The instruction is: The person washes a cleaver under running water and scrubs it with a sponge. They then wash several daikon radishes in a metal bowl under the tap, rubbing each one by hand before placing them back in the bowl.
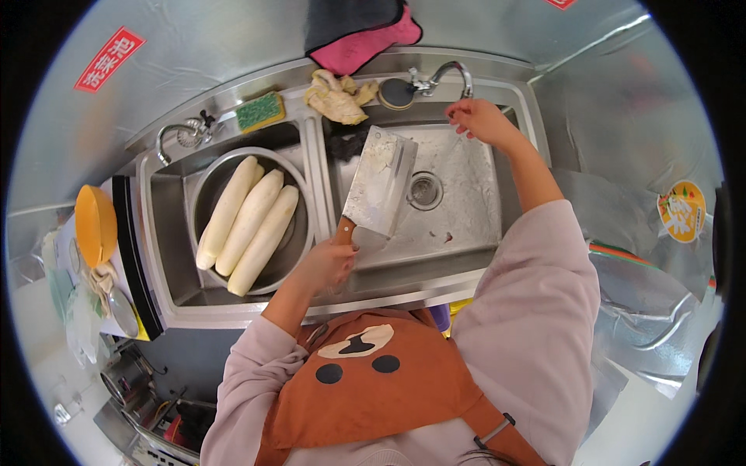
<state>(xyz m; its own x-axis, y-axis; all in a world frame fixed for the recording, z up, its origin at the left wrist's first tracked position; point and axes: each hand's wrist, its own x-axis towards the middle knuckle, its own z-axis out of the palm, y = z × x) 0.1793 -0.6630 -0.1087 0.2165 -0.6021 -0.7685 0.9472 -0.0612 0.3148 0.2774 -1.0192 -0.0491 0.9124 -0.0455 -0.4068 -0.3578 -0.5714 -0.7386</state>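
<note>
My left hand (327, 265) grips the brown wooden handle of a cleaver (379, 180), whose broad wet blade points away over the right basin of a double steel sink (317, 180). My right hand (479, 122) is just below the spout of the right chrome faucet (451, 73), fingers curled and seemingly holding nothing. In the left basin, several long white radishes (250, 212) lie in a round metal bowl (309, 244). The right basin has a drain strainer (425, 190) and small dark scraps near its front.
Behind the basins sit a green and yellow sponge (260, 112), crumpled yellowish gloves (338, 98) and a round dark-topped object (397, 93). A pink and grey cloth (367, 41) hangs above them. Another faucet (180, 137) is at left, with an orange bowl (96, 226) beyond the sink.
</note>
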